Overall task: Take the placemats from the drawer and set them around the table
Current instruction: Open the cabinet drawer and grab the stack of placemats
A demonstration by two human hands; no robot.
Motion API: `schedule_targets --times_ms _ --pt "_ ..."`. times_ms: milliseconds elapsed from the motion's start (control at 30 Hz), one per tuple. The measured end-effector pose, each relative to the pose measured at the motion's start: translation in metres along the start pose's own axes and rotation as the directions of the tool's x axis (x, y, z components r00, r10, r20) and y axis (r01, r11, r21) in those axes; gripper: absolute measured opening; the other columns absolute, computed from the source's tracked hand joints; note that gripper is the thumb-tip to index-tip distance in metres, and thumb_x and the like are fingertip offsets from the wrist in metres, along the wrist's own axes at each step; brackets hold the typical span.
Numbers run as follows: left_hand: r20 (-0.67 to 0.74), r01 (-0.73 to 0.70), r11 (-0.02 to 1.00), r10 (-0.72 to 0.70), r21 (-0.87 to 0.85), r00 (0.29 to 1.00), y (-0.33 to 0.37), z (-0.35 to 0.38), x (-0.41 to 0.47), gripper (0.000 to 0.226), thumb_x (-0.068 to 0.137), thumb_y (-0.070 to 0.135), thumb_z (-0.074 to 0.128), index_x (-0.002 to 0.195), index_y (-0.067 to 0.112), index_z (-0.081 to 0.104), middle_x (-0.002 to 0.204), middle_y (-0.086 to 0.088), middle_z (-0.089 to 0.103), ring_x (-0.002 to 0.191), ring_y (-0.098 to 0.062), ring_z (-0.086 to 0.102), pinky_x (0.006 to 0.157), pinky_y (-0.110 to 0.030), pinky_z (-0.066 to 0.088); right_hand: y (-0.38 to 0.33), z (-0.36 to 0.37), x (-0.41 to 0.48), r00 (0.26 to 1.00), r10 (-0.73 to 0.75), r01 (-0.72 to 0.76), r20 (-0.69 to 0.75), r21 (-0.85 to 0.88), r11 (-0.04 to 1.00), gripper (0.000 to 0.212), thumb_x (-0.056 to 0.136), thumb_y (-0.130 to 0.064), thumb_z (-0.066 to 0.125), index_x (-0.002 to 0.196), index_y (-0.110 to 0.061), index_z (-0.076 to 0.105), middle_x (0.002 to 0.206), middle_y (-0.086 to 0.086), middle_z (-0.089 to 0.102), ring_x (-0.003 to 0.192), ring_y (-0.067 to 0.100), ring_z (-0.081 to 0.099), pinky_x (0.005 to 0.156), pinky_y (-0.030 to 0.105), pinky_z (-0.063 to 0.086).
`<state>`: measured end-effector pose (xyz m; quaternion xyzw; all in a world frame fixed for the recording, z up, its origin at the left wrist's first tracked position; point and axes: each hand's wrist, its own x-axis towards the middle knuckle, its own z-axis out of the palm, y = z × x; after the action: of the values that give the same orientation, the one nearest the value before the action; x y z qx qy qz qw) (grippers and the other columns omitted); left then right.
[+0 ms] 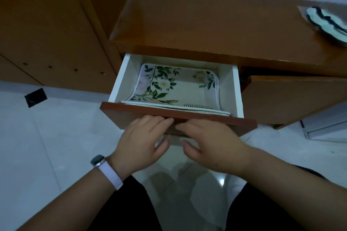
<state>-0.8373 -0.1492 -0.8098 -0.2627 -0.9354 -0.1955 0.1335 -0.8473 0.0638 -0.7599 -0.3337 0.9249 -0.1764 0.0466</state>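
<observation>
We see the drawer (235, 90) pulled out from under the brown worktop (197, 22), its white inside open to view. In it, just beyond our fingers (163, 120), lies a stack of placemats (174, 85). The top one is cream with green leaves and white flowers and has a white stitched border. The trimmed edges of more mats show beneath it at the end nearest the fingers. The stack fills most of the drawer floor and lies flat, with a narrow strip of bare bottom on either side.

Our left hand (142, 137) and right hand (212, 142) are side by side on the drawer's wooden front. The fingers lie fairly straight against it, with their tips meeting near its top edge and the thumbs spread below. Neither hand holds anything, and neither touches the mats. A watch (97, 160) on a white strap sits on the left wrist.

Far to the right of the fingers, on the worktop, is a pale green thing with a dark wavy edge (326, 22). Right of the drawer, a cupboard door (293, 99) stands ajar.
</observation>
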Motion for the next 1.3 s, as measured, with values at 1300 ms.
schedule_targets --times_ms 1300 --pt "0.578 0.151 0.988 -0.113 -0.018 0.808 -0.061 -0.013 0.132 0.091 0.061 0.08 0.06 0.139 0.036 0.047 0.134 0.011 0.058 0.121 -0.013 0.051 0.098 -0.038 0.047 0.124 -0.034 0.087 0.973 -0.049 0.066 0.227 -0.069 0.995 0.073 0.083 -0.057 0.057 0.146 -0.035 0.027 0.137 -0.009 0.051 0.105 0.015 0.058 0.076 0.036 0.053"
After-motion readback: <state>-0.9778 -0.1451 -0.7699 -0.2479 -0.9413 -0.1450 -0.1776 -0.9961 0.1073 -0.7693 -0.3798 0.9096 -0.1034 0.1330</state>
